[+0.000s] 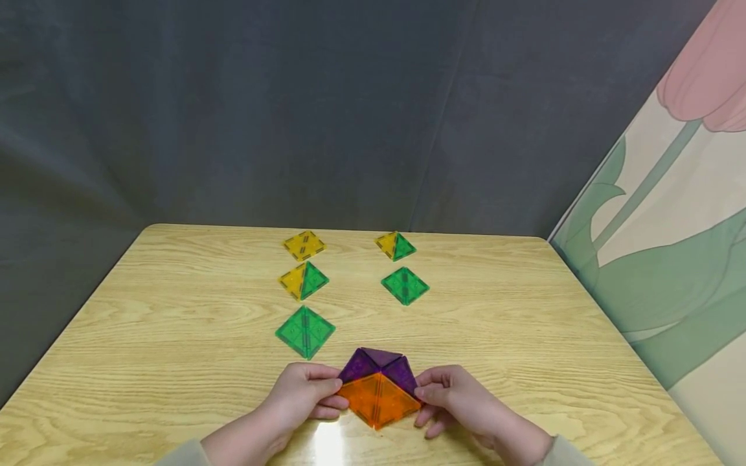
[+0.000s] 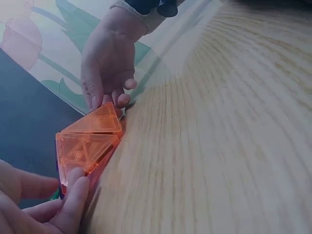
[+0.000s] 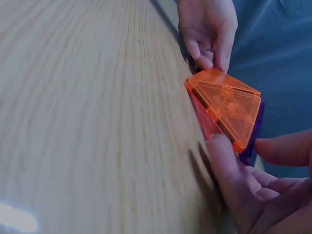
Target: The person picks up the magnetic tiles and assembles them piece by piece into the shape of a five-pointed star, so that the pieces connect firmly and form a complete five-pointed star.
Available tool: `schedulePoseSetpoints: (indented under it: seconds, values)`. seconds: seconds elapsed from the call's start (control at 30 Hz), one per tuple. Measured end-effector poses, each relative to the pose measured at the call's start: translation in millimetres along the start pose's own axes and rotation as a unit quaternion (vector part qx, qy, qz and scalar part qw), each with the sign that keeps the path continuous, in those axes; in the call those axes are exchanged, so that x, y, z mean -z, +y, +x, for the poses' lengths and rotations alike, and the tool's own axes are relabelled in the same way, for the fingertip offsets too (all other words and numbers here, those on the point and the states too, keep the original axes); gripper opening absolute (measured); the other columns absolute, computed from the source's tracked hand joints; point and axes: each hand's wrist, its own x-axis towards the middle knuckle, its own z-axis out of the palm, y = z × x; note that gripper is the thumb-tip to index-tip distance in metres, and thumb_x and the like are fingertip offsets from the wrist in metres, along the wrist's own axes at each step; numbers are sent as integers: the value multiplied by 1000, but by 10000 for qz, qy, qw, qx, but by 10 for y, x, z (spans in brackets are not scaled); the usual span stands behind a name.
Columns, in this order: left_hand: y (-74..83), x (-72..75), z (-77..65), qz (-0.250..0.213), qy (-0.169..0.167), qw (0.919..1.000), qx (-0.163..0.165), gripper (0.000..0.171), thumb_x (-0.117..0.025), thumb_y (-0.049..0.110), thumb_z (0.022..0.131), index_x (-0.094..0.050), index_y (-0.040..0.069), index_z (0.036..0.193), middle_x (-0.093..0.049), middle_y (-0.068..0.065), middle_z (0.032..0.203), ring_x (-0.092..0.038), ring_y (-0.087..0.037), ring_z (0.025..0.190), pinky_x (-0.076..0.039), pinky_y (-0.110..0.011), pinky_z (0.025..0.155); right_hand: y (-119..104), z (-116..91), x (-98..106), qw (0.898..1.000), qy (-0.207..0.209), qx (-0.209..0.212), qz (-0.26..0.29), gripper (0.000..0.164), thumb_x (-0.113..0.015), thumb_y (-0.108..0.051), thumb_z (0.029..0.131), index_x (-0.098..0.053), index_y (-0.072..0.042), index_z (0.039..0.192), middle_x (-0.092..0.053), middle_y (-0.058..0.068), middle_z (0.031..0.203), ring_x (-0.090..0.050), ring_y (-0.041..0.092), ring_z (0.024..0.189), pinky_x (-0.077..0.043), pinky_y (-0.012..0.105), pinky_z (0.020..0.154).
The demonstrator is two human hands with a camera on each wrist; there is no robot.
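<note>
Both hands (image 1: 300,395) (image 1: 457,398) pinching orange/purp tiles (image 1: 381,391); wood tbl (image 1: 175,330), dk curtain (image 1: 291,123) behind, tulip wall (image 1: 676,259) at rt

Tabletop glare (image 1: 329,443), wrist views seemingly hazy

Five see-through triangular tiles form one folded, tented shape, pinched at its sides between the left grip (image 1: 305,391) and right grip (image 1: 457,398). Two orange tiles (image 1: 373,396) slope between both grips, sharing a seam; three purple tiles (image 1: 381,358) adjoin them, reaching beyond the fingertips.
</note>
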Motion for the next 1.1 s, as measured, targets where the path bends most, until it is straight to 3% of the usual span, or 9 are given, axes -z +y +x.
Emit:
schedulePoseSetpoints:
  seconds: [0.23, 0.43, 0.57, 0.87, 1.0, 1.1]
  values:
    - [68, 25, -37, 374, -173, 9991, 61, 43, -65, 4, 92, -54, -18, 127, -70, -12, 84, -69, -18, 72, -60, -33, 63, -68, -18, 10, 9994, 57, 73, -337, 22, -58, -4, 97, -60, 12, 113, -62, 12, 74, -60, 16, 64, -57, 28, 51]
    - [108, 40, -68, 613, -297, 9977, 12, 48, -65, 7, 92, -51, -17, 131, -66, -12, 98, -67, -20, 80, -60, -35, 63, -101, -23, 13, 9984, 177, 120, -533, 27, -57, -3, 98, -58, 14, 119, -59, 11, 77, -57, 16, 64, -56, 28, 50]
    - [112, 56, -70, 704, -276, 9971, 3, 46, -65, 9, 92, -54, -15, 130, -65, -11, 107, -66, -20, 84, -60, -36, 62, -122, -31, 26, 9970, 269, 150, -711, 30, -58, -5, 97, -58, 14, 121, -58, 10, 80, -55, 17, 64, -55, 28, 49]
    - [133, 112, -105, 875, -406, 9953, -39, 37, -63, 13, 94, -63, -11, 122, -67, -9, 105, -67, -20, 83, -60, -36, 63, -125, -44, 59, 9954, 293, 177, -900, 34, -57, -7, 98, -56, 13, 126, -57, 10, 81, -52, 16, 63, -53, 27, 48]
    - [265, 224, -138, 1008, -432, 9939, -123, 38, -60, 17, 97, -62, -10, 124, -66, -12, 112, -66, -21, 86, -60, -38, 66, -250, -32, 111, 9884, 486, 316, -1400, 37, -59, -9, 97, -56, 11, 128, -59, 11, 84, -53, 18, 62, -53, 31, 48]
    - [474, 426, -133, 1036, 16, 9940, -341, 38, -57, 18, 99, -60, -9, 126, -66, -16, 116, -65, -26, 95, -59, -39, 74, -498, 4, 168, 9821, 699, 481, -1681, 37, -58, -12, 99, -56, 10, 129, -62, 15, 91, -58, 23, 69, -56, 38, 56]
